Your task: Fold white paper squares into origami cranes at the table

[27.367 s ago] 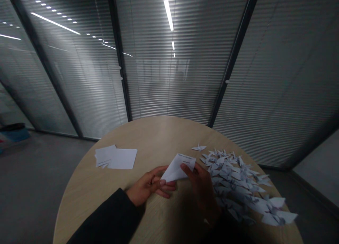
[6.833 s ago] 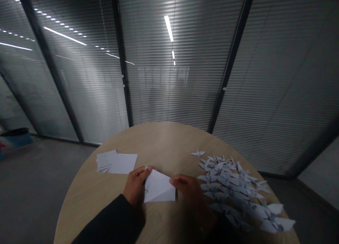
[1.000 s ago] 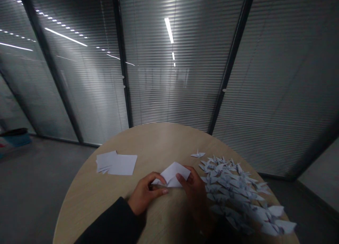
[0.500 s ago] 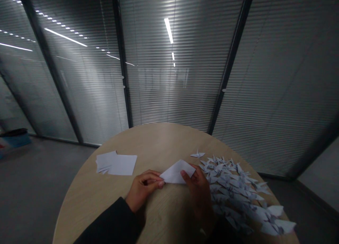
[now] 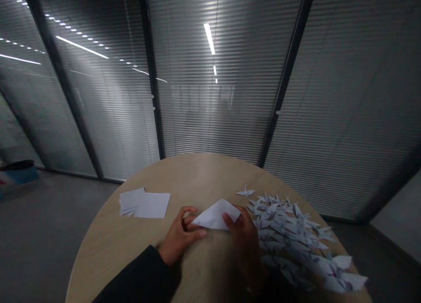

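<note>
A white sheet of paper [image 5: 213,216], folded to a point at the top, is held up over the middle of the table. My right hand [image 5: 245,237] grips its right side, thumb on the near face and fingers behind. At the paper's left corner is my left hand [image 5: 180,235], its thumb apart from the fingers and lying below the paper's edge. The left fingers reach behind or beside that corner; whether they touch it I cannot tell. Close by my right hand lies a crowd of folded paper cranes [image 5: 289,233].
Flat white paper sheets [image 5: 151,205] lie on the left of the round wooden table [image 5: 204,173]. One paper crane [image 5: 245,192] sits apart from the others. Behind the table stand glass partitions with blinds [image 5: 213,119]. A blue bin [image 5: 21,171] is on the floor at far left.
My left thumb has come away from the paper's left corner, and the left fingers have opened. The paper and my right hand have shifted slightly left.
</note>
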A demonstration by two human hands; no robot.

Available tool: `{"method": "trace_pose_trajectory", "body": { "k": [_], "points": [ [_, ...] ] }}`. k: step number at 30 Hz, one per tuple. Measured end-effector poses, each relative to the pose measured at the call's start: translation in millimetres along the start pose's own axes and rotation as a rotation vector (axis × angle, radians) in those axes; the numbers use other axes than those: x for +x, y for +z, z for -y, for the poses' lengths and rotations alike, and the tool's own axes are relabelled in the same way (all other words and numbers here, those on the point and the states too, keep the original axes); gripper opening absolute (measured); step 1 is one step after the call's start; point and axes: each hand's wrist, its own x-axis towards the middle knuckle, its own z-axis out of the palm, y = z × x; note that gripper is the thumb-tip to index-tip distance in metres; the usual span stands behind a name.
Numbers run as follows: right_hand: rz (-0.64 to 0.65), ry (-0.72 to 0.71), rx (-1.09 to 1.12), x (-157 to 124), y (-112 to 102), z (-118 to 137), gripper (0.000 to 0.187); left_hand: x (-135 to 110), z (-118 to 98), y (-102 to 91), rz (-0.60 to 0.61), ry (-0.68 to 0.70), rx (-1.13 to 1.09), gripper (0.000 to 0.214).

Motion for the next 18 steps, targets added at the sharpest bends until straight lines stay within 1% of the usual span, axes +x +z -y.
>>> {"method": "trace_pose_trajectory", "body": {
  "k": [2,3,5,8,10,13,15,18],
  "points": [
    [0.024,-0.021,0.018,-4,5,-6,0.042,-1,2,1.9,0.035,-0.041,0.056,0.073],
    [0.036,-0.026,0.006,-5,7,-8,0.041,-1,2,2.2,0.025,-0.044,0.094,0.072],
    [0.047,-0.038,-0.034,-8,10,-11,0.040,-1,3,1.3,-0.024,-0.023,0.152,0.068],
    [0.064,-0.041,-0.059,-9,11,-11,0.040,1,4,-1.3,-0.084,-0.001,0.178,0.058],
    [0.076,-0.046,-0.052,-8,10,-10,0.041,3,3,-2.2,-0.127,0.013,0.162,0.054],
    [0.125,-0.035,-0.045,-6,9,-9,0.042,4,-1,-1.1,-0.192,0.037,0.070,0.052],
    [0.177,-0.007,-0.034,-5,9,-10,0.041,4,-4,0.2,-0.215,0.040,0.007,0.052],
    [0.277,0.030,-0.003,-6,10,-13,0.039,5,-7,0.6,-0.217,0.048,-0.026,0.049]
  ]
}}
